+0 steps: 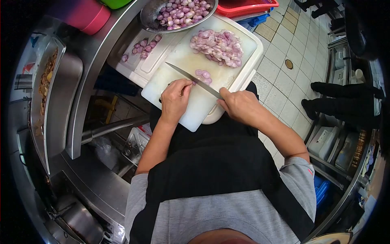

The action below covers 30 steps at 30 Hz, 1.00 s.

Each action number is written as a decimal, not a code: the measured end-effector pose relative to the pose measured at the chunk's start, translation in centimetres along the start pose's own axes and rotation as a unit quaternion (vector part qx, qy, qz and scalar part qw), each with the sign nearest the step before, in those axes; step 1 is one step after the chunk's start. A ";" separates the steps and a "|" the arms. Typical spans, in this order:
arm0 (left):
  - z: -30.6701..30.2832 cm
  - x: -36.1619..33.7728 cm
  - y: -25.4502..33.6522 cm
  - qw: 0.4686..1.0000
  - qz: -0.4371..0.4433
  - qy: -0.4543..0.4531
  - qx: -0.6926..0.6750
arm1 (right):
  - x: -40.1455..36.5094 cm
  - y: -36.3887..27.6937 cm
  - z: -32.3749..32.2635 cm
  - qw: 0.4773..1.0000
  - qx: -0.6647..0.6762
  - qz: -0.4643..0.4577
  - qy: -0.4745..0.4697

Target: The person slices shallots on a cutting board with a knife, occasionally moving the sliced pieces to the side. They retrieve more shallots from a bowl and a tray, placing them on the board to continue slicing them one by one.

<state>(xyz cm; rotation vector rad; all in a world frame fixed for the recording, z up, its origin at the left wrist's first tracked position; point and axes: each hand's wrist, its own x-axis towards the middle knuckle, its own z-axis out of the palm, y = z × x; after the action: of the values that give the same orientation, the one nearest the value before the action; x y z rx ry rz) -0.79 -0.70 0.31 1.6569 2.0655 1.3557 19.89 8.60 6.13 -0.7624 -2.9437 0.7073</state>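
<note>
My right hand (239,105) is closed round the handle of a long kitchen knife (185,73), whose blade points up and left across the white cutting board (162,84). Against the near side of the blade, my left hand (176,96) has its fingers bent and pressed together on a shallot, mostly hidden by the fingertips. A few thin shallot slices (204,75) lie just beyond the blade. Farther up the board is a large heap of sliced shallots (219,46). Several whole peeled shallots (145,48) rest on the white lid at the upper left.
A metal colander (151,25) full of whole shallots stands at the far edge. Beside it is a red basket (243,9). A steel counter (87,77) with a food tray (61,97) borders the left. Another person's dark-clothed legs (337,99) are at right, on the tiled floor.
</note>
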 end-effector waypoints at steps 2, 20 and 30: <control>0.0 -0.1 -0.2 1.000 0.014 -0.001 0.023 | -1.2 -0.5 -1.4 1.000 0.000 0.011 -0.014; 0.2 0.3 -0.1 1.000 0.020 0.004 0.013 | -0.6 0.2 -0.8 0.997 0.021 0.037 -0.059; 0.3 0.7 0.2 0.996 0.066 -0.020 0.047 | 0.9 1.4 0.4 0.994 0.064 0.062 -0.069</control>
<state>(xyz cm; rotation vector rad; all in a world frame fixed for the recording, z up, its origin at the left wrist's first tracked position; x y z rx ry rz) -0.72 -0.01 0.58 1.8745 2.0593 1.2695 19.67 9.91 5.15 -0.9282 -2.9546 0.9849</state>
